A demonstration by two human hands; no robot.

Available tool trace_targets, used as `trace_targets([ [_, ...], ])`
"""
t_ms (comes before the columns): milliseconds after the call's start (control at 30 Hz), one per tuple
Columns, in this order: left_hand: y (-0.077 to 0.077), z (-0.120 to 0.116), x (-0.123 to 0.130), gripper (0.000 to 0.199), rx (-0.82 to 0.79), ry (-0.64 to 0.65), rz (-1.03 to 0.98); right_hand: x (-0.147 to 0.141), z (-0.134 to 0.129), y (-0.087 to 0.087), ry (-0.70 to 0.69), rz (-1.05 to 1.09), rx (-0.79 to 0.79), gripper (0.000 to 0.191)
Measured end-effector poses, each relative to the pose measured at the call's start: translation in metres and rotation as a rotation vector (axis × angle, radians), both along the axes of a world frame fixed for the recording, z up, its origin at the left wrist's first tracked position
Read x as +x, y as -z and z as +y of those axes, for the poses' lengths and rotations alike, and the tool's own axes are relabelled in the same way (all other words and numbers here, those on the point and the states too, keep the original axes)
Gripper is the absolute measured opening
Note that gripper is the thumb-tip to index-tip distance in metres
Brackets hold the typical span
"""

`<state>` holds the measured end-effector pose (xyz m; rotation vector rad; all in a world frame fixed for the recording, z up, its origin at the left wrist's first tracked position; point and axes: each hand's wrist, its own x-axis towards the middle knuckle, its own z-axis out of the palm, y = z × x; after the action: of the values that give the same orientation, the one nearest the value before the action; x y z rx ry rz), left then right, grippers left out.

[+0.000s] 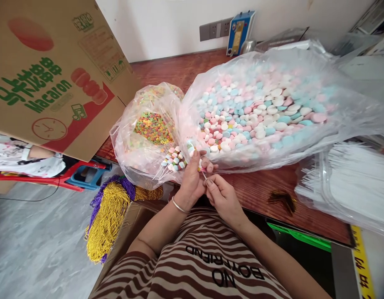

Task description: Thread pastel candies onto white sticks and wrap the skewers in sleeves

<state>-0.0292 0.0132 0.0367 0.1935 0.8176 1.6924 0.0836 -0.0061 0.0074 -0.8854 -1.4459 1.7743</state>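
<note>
My left hand [193, 176], with a bangle at the wrist, is closed around a candy skewer [202, 167] near the table edge. Its pastel pieces are partly hidden by my fingers. Thumb and fingers of my right hand [222, 194] pinch the thin white stick of the same skewer from below. Just left of my left hand, several candy skewers [174, 158] lie bunched on a clear bag of small coloured rings [154, 128]. Beyond my hands spreads a large open bag of pink, white and blue candy discs [257, 120].
White sticks [360, 178] fill a clear bag at right, near gold twist ties [282, 200]. A Macaron carton [55, 70] stands at left. Gold and purple beads [111, 216] hang below the table. A blue device [240, 32] sits by the wall. Another person's arm [40, 153] shows far left.
</note>
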Motion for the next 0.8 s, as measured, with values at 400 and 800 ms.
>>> trace_targets([
  [400, 0.021, -0.028, 0.004, 0.027, -0.02, -0.229, 0.758, 0.008, 0.009, 0.008, 0.216, 0.074, -0.037, 0.032],
  [800, 0.007, -0.021, 0.01, 0.03, -0.071, -0.208, 0.834, 0.001, -0.004, 0.01, 0.216, -0.001, 0.065, 0.03],
])
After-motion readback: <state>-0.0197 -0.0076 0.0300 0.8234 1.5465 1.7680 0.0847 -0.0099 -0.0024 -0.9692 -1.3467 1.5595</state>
